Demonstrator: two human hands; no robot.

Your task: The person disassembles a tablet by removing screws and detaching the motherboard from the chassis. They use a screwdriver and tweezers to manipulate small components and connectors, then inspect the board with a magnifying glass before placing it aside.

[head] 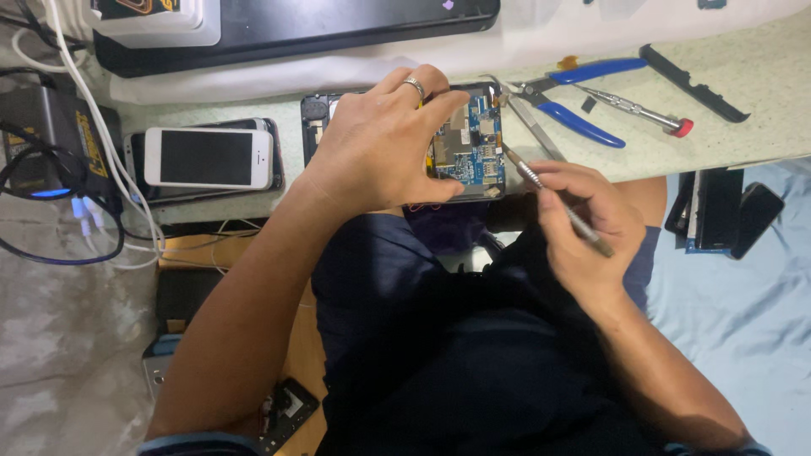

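- Across the pale green bench (760, 93) lie blue-handled pliers (583, 118), a spare screwdriver with a red cap (642, 110) and a long black plastic strip (693, 83), all just beyond the right hand and well clear of it.
- To the left sits a white phone (209, 157), face up on top of another handset, with white cables (93, 127) running past it to a glowing charger box (46, 143).
- Along the far edge rests a large black slab of a device (296, 29) on white cloth.
- The left hand (380, 143), a ring on one finger, is wrapped around the opened device (469, 143), fingers curled over its top edge and thumb pressed along the bottom edge; the hand covers the left half of it.
- The blue circuit board (477, 139) shows in the uncovered right half.
- The right hand (583, 219) is closed pen-style on a slim metal screwdriver (557, 201), fingers pinched round the shaft.
- The tip meets the lower right corner of the board, so the device sits between both hands, at the bench's near edge above the lap.
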